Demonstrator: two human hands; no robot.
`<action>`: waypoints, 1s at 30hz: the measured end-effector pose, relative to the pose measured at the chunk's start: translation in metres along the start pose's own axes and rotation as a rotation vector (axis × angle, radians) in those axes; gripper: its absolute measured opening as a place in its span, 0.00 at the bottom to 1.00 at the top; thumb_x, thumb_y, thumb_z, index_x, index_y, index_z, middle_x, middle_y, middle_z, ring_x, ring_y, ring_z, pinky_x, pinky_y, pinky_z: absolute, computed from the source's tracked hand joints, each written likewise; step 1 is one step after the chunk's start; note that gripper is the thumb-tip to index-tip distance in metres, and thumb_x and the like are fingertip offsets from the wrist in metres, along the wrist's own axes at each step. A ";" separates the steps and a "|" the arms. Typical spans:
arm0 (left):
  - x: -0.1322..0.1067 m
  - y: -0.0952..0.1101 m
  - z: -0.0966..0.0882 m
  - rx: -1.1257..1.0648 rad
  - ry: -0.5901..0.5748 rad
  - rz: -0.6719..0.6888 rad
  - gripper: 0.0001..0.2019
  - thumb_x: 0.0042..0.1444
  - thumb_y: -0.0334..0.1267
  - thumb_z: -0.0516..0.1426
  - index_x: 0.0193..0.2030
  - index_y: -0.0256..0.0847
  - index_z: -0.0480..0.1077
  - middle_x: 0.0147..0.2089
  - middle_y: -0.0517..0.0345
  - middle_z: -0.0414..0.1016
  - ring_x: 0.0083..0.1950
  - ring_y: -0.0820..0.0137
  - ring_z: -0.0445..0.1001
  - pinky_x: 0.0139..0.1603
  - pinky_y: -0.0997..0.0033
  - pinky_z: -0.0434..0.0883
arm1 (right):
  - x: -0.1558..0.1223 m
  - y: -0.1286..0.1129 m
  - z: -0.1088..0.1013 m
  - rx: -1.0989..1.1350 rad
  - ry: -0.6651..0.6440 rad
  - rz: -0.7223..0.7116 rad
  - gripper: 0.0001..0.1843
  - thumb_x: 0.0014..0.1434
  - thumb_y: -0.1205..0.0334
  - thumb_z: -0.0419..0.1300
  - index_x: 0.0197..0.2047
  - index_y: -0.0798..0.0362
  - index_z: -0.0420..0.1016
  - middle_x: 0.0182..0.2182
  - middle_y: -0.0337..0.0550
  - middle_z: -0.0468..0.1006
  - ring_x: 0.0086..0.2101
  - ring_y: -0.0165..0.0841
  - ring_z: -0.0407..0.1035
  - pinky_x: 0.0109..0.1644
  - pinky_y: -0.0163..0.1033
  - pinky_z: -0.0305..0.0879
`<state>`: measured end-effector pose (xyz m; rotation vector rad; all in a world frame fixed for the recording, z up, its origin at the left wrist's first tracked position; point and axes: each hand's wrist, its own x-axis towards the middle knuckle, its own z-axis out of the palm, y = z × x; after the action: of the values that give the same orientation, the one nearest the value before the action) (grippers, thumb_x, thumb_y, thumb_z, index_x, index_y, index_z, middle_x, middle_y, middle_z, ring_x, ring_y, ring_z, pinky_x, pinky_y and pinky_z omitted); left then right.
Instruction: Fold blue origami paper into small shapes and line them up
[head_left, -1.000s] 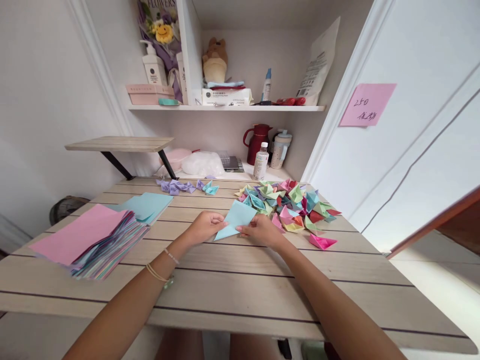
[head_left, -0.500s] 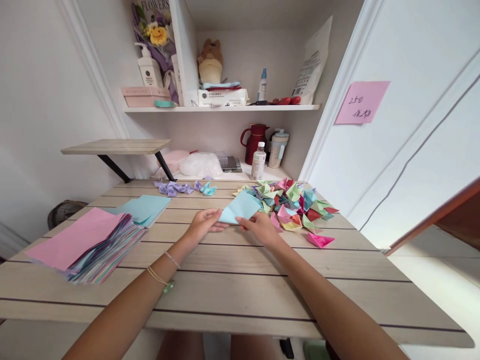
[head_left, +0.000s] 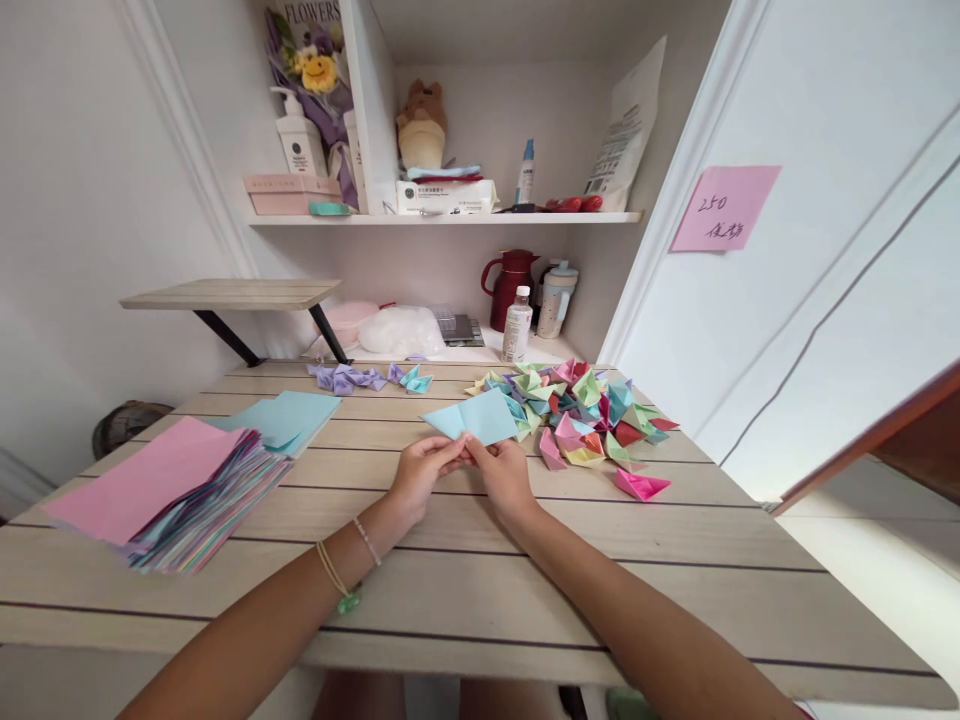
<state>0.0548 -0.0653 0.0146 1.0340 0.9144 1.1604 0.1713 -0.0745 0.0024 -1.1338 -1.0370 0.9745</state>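
L hand [head_left: 421,478] has shifted right since prev. frame, now meeting R hand [head_left: 505,476] at near edge of blue paper [head_left: 484,416]; earlier, hands were apart. Fingers of both: narrow, thumbs and fingertips pinching sheet's near edge, approx. mid-width. Sheet is folded, held over table [head_left: 465,600], just L of folded-boat pile [head_left: 600,405]; contact w/ pile: can't tell. Paper stack [head_left: 172,480], pink on top, at L, w/ blue sheets [head_left: 289,420] just behind. Purple boats [head_left: 345,378] at rear of table.
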 end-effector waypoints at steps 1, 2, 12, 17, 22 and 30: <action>0.000 0.000 0.000 -0.019 0.010 0.007 0.12 0.38 0.40 0.64 0.27 0.33 0.73 0.30 0.51 0.76 0.33 0.69 0.74 0.41 0.69 0.69 | 0.000 -0.001 0.000 0.016 -0.006 0.003 0.17 0.44 0.49 0.60 0.26 0.57 0.73 0.25 0.46 0.77 0.26 0.34 0.69 0.30 0.36 0.64; 0.001 -0.001 0.001 -0.038 0.019 0.014 0.12 0.37 0.40 0.64 0.27 0.33 0.73 0.30 0.51 0.76 0.33 0.69 0.74 0.41 0.69 0.69 | 0.000 -0.001 0.001 0.033 -0.012 0.006 0.17 0.44 0.49 0.60 0.26 0.57 0.73 0.25 0.46 0.77 0.26 0.34 0.69 0.30 0.36 0.64; 0.005 0.005 -0.004 -0.183 0.126 0.070 0.08 0.38 0.35 0.64 0.26 0.34 0.71 0.27 0.57 0.74 0.31 0.73 0.72 0.41 0.71 0.68 | -0.002 -0.006 0.003 0.186 -0.018 0.094 0.16 0.41 0.51 0.64 0.26 0.57 0.73 0.22 0.43 0.75 0.25 0.33 0.69 0.32 0.38 0.67; 0.012 0.013 -0.012 -0.249 0.166 0.088 0.10 0.38 0.32 0.64 0.29 0.33 0.71 0.30 0.55 0.74 0.32 0.74 0.72 0.41 0.72 0.69 | -0.004 -0.008 0.002 0.207 -0.018 0.127 0.16 0.40 0.51 0.65 0.27 0.57 0.73 0.22 0.43 0.75 0.26 0.33 0.69 0.34 0.39 0.67; 0.025 0.031 -0.042 -0.360 0.352 0.199 0.07 0.41 0.31 0.62 0.29 0.36 0.70 0.26 0.59 0.72 0.30 0.78 0.71 0.40 0.77 0.69 | 0.004 -0.005 -0.011 0.164 0.060 0.142 0.17 0.39 0.50 0.65 0.26 0.56 0.73 0.23 0.44 0.76 0.27 0.35 0.69 0.35 0.41 0.66; 0.018 0.025 -0.034 -0.067 -0.032 0.064 0.15 0.42 0.41 0.62 0.35 0.33 0.69 0.25 0.57 0.71 0.26 0.74 0.70 0.30 0.75 0.68 | 0.004 -0.005 -0.010 0.215 -0.045 0.082 0.18 0.40 0.51 0.65 0.28 0.58 0.73 0.22 0.43 0.74 0.25 0.33 0.67 0.32 0.38 0.65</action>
<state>0.0192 -0.0405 0.0288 1.0304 0.8169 1.2167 0.1823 -0.0734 0.0066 -0.9864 -0.9031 1.1527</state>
